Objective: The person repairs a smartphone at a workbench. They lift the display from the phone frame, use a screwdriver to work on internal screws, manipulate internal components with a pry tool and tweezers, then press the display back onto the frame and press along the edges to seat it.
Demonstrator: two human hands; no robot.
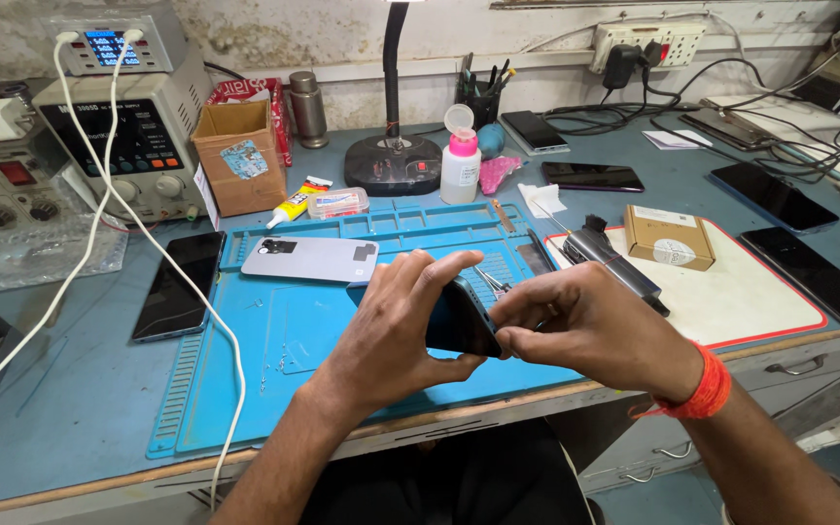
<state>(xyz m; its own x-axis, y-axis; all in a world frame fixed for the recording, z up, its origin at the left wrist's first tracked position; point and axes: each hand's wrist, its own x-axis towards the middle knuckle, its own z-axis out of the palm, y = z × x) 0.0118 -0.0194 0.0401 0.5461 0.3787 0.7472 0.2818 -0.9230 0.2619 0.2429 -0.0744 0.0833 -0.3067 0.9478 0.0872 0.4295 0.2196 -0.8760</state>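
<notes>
Centre of the frame, above the blue mat [274,360], both hands grip one dark phone [461,321] on edge. The left hand [391,326] wraps it, fingers curled over the top; the right hand [576,326] pinches its right edge with fingertips pressed together. It looks light, stiff, smooth and breakable, best held by the edges. At least seven more phones lie about, plus one box [670,236] and one bottle [460,160].

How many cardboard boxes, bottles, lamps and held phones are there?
Cardboard boxes: 2, open box, flat box
Bottles: 2, white bottle, metal bottle
Lamps: 1, desk lamp
Held phones: 1, dark phone between left hand and right hand
Total: 6
</notes>
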